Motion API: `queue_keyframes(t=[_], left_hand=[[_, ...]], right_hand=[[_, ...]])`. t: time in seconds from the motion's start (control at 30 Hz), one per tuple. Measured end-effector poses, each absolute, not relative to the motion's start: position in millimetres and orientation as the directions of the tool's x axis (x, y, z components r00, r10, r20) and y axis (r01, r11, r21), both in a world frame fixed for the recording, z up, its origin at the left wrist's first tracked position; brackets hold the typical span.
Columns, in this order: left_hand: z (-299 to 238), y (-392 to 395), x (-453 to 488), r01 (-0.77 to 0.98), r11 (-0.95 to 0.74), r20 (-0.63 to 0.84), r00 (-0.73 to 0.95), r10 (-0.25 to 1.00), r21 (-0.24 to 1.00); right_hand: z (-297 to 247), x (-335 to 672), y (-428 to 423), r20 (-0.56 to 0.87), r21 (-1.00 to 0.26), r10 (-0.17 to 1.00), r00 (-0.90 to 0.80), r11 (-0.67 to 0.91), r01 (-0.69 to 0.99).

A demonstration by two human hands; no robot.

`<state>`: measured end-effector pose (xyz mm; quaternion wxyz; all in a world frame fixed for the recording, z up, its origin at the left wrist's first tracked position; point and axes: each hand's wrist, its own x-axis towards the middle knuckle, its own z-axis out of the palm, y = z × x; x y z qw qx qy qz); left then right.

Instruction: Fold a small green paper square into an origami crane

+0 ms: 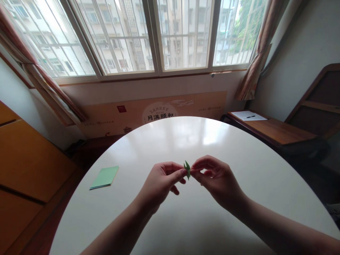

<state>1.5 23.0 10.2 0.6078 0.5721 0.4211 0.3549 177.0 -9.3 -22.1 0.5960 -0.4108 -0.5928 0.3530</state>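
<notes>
A small folded green paper piece (pixel 187 169) with pointed tips is held up above the white round table (pixel 164 145). My left hand (pixel 166 179) pinches its left side between thumb and forefinger. From the other side, my right hand (pixel 214 177) pinches it with thumb and fingertips. Parts of the paper are covered by the fingers, so its full shape does not show. To the left on the tabletop lies a stack of light green square paper (pixel 105 177), apart from both hands.
Beyond the table's right edge stands a wooden side table (pixel 289 131) with a white sheet (pixel 248 115) and a dark pen (pixel 250 117) on it. A wooden chair (pixel 316 102) is at the far right. Orange-brown cabinet fronts (pixel 29 159) are at the left.
</notes>
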Motion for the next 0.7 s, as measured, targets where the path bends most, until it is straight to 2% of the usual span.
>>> queue_keyframes(t=[0.17, 0.3, 0.47, 0.7], left_hand=[[10.2, 24.3, 0.6, 0.099, 0.070, -0.102, 0.380, 0.919, 0.993], [9.6, 23.9, 0.9, 0.174, 0.029, -0.094, 0.378, 0.921, 0.984], [9.8, 22.6, 2.0, 0.225, 0.005, -0.091, 0.371, 0.924, 0.974], [4.3, 26.1, 0.4, 0.128, 0.179, -0.215, 0.382, 0.899, 0.975]], right_hand=[[-21.6, 181.3, -6.7, 0.256, -0.967, 0.964, -0.068, 0.254, -0.032], [-22.3, 183.6, -3.6, 0.151, -0.988, 0.976, -0.157, 0.150, -0.020], [-23.7, 183.9, -1.6, 0.070, -0.998, 0.981, -0.182, 0.068, -0.016], [-24.0, 184.6, -1.8, 0.065, -0.998, 0.977, -0.204, 0.067, 0.003]])
